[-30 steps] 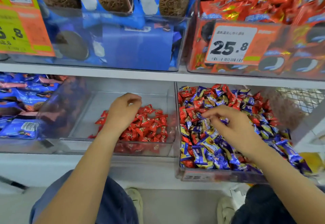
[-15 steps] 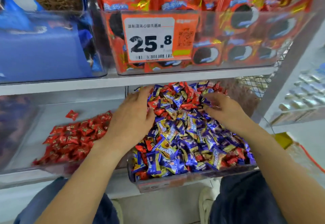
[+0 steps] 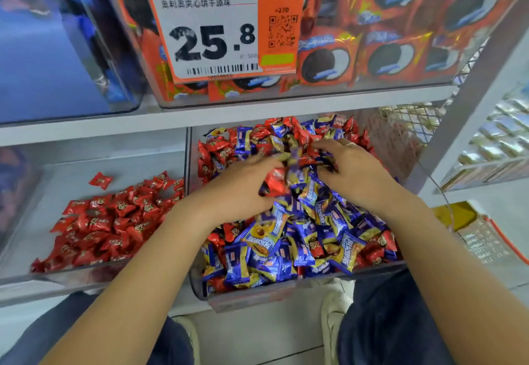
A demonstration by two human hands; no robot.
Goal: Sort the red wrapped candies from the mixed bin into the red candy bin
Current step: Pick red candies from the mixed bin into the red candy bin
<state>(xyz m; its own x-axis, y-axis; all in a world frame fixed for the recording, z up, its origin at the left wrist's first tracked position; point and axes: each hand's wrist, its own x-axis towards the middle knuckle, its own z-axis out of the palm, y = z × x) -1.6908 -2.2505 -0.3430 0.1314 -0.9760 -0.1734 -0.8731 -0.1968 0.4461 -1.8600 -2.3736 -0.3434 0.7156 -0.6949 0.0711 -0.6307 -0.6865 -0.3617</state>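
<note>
Both hands work in the clear plastic mixed bin point(image 3: 286, 293) at the centre and lower right of the frame, heaped with blue-and-gold wrapped candies point(image 3: 266, 261) and red wrapped candies point(image 3: 217, 150) scattered among them. The left hand point(image 3: 240, 193) lies palm down at the centre of the frame, and 1 red foil-wrapped candy point(image 3: 273, 183) shows right at its fingertips, toward the middle of the heap; its long axis looks tilted from lower left to upper right, though blur softens the outline. That candy sits between the 2 hands but touches only the left one, so the left hand is the nearer and likely the one to lift it. The left fingers are blurred; they seem loosely bent around the candy's near edge, but I cannot tell whether they grip it or merely press on it. The right hand point(image 3: 352, 175), just right of centre, has its fingers curled down into the wrappers, raking or pinching at them; what it holds, if anything, is hidden. The clear plastic red candy bin point(image 3: 86, 274) lies at the left of the frame, beside the mixed bin, with a pile of red candies point(image 3: 114, 221) inside, so the carry should run leftward over the shared wall.
</note>
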